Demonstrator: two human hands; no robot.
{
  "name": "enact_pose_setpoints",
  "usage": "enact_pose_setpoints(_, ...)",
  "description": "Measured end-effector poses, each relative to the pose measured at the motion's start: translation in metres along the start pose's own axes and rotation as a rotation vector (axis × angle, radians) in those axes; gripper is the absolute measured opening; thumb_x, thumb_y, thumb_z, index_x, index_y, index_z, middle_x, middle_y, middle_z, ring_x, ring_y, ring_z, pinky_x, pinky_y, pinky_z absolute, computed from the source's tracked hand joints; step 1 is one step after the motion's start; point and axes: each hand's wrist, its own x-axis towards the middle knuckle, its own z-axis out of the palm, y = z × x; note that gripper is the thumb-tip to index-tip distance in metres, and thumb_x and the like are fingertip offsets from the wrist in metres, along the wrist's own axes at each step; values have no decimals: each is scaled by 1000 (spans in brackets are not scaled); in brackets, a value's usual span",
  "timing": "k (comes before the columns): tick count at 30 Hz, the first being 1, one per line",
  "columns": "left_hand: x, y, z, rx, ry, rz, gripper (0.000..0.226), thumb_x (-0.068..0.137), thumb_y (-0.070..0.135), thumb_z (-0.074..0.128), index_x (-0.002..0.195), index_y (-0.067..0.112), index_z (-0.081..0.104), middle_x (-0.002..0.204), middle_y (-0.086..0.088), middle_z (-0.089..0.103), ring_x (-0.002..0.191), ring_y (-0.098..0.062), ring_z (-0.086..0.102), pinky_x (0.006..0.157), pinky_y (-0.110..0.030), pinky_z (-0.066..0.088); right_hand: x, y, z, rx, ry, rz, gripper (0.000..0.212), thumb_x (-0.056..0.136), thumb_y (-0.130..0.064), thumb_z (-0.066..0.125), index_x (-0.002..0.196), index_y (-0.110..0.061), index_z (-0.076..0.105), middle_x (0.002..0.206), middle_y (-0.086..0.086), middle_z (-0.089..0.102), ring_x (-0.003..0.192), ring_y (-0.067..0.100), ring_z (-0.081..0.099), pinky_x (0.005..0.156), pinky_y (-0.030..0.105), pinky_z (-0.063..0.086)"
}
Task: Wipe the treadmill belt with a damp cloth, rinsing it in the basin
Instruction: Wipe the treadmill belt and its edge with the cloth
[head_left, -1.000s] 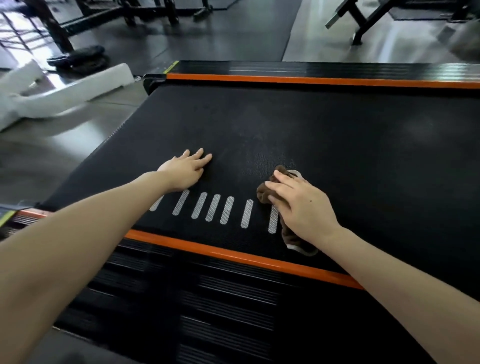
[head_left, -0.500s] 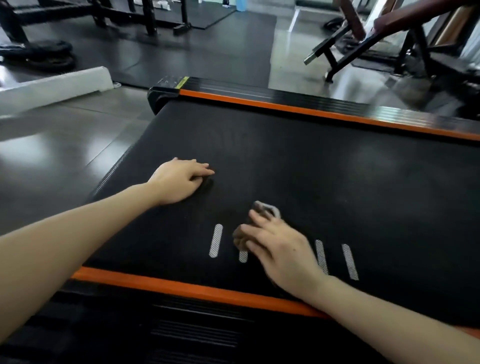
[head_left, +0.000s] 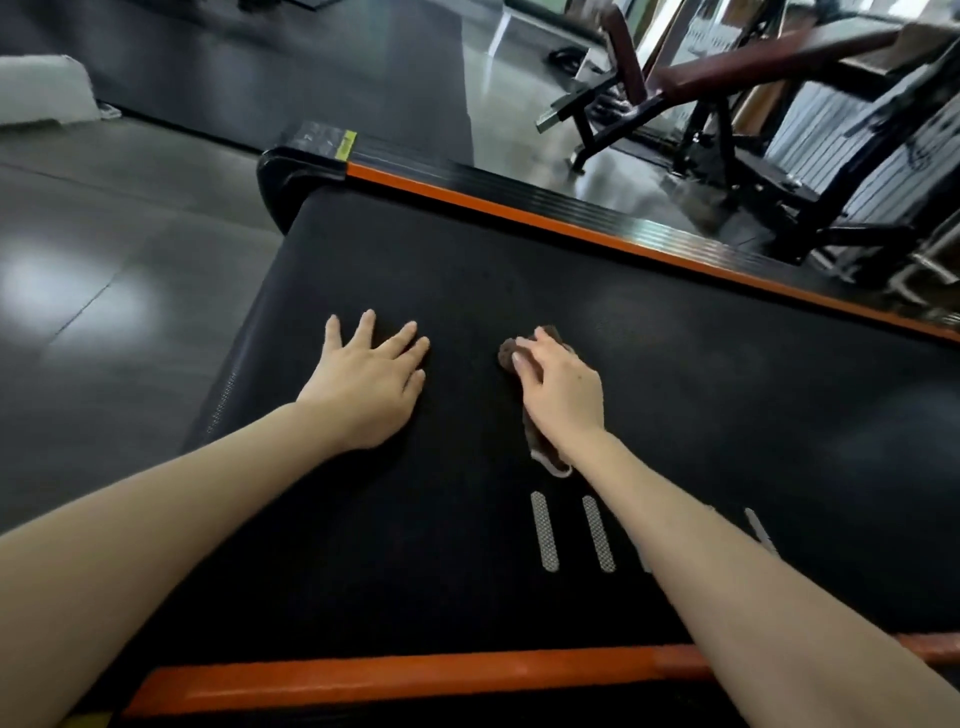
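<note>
Counting from my remote seat, I find two hands, one cloth and one belt; the left hand (head_left: 371, 382) lies flat on the treadmill belt (head_left: 701, 415), palm down, fingers straight and spread, grasping nothing; the right hand (head_left: 563, 387) is just to the right of it, not touching it, with fingers curled over the brown cloth (head_left: 508, 357) and grasping it against the belt; the cloth is bunched under this hand, one end showing at the fingertips on the far side, the other end, with a pale edge, showing at the wrist on the near side; near the wrist I count two grey oval marks (head_left: 544, 530) fully visible on the belt; more are partly hidden by the right forearm, so I cannot tell their number; the belt is black and matte, bordered by two orange rails, the far rail (head_left: 571, 228) and the near rail (head_left: 395, 675); around it is a glossy grey floor (head_left: 104, 312); a black mat (head_left: 311, 67) lies far left, one white block (head_left: 41, 93) at the far-left edge, and one dark red weight bench (head_left: 727, 78) stands far right.
</note>
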Motion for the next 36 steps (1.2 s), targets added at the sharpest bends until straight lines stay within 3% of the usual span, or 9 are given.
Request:
enact_pose_setpoints(5,6,-10,-9,56,106,53,49,101,38,17,149,28,19,157,11,17,143,-27,19,113,-47,22,-101,-49,-14,170,-172,-499,37,93,-30,50,123,-13,62,138,8,52,134,19,42,113,32,30)
enact_pose_setpoints(10,4,-26,-8,-31,186,102,46,101,38,19,146,34,27,153,19,23,141,-12,25,106,-32,36,-108,-16,-32,105,-193,-648,35,94,-24,53,124,-8,60,139,9,49,133,20,43,112,33,32)
enact_pose_setpoints(17,0,-27,-4,-97,239,74,44,101,34,26,144,29,37,150,14,33,141,-12,28,113,-31,26,-32,43,-30,-40,38,48,32,97,-24,50,127,-21,59,142,-2,47,133,19,42,108,29,31)
enact_pose_setpoints(20,3,-31,-4,-154,267,-44,46,100,26,31,146,16,34,151,1,34,142,-22,25,115,-38,20,7,15,-8,-66,71,141,35,100,-30,42,131,-21,55,146,1,44,135,24,38,108,35,29)
enact_pose_setpoints(23,13,-33,-2,-77,203,-177,53,101,31,23,149,8,18,157,-7,16,145,-28,9,116,-49,6,10,-35,11,27,-8,-120,34,98,-30,45,128,-19,58,143,4,47,134,24,39,109,37,30)
enact_pose_setpoints(26,18,-34,3,-104,150,-169,53,102,31,20,150,10,16,159,-3,11,146,-21,5,117,-43,3,-39,-63,10,131,-147,-546,37,94,-30,48,123,-12,62,136,12,53,130,27,46,111,40,32)
enact_pose_setpoints(29,18,-39,-3,-172,175,-175,49,102,29,26,149,16,24,157,4,17,145,-15,11,117,-34,6,-40,-40,1,144,-230,-766,38,93,-30,46,123,-13,62,136,10,54,130,24,46,112,36,30)
enact_pose_setpoints(31,20,-40,-8,-151,223,-169,47,101,31,32,146,19,32,154,6,25,144,-13,19,116,-31,12,-2,-16,4,105,-156,-663,36,93,-27,47,122,-13,63,135,10,54,128,23,48,113,39,29)
enact_pose_setpoints(36,52,-48,-17,-34,178,-175,50,101,37,28,148,19,29,156,1,21,145,-22,15,117,-39,11,112,38,14,-33,-14,-38,35,101,-25,39,132,-16,54,145,7,44,134,27,38,115,38,18)
